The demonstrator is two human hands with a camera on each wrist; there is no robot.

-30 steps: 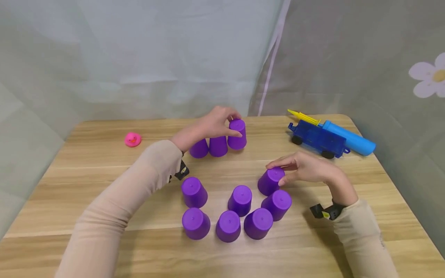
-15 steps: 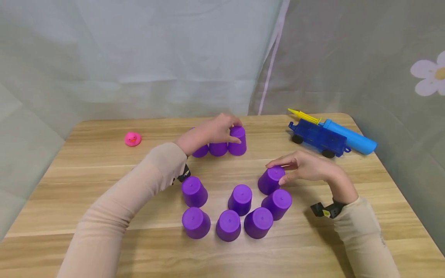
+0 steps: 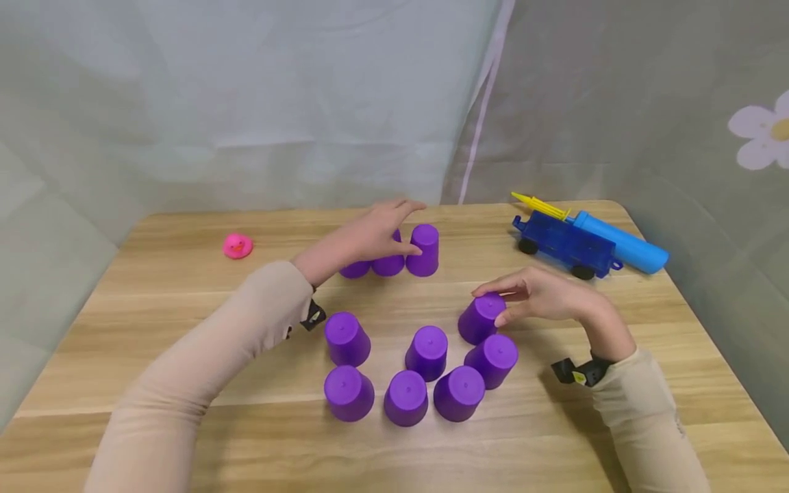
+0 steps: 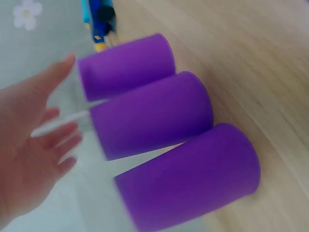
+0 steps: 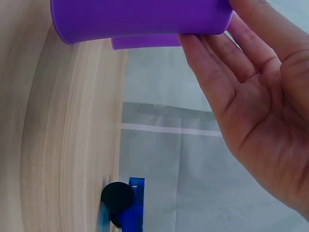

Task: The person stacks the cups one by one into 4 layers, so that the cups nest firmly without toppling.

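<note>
Left hand (image 3: 370,236) released, fingers straight, hovering over a row of 3 cups (image 3: 390,255) at the back of the counter (image 3: 154,329); thumb close by the right-most of them (image 3: 424,250), contact not clear. Right hand (image 3: 542,296) grasping the top of 1 upturned cup (image 3: 479,318), fingertips (image 5: 203,53) curled on its base. Just beside it, a cluster of 6 more cups (image 3: 407,373), all upside down. Pink duck (image 3: 237,246) far left, well apart. Blue truck (image 3: 564,244) and blue tube (image 3: 619,243) back right, touching.
</note>
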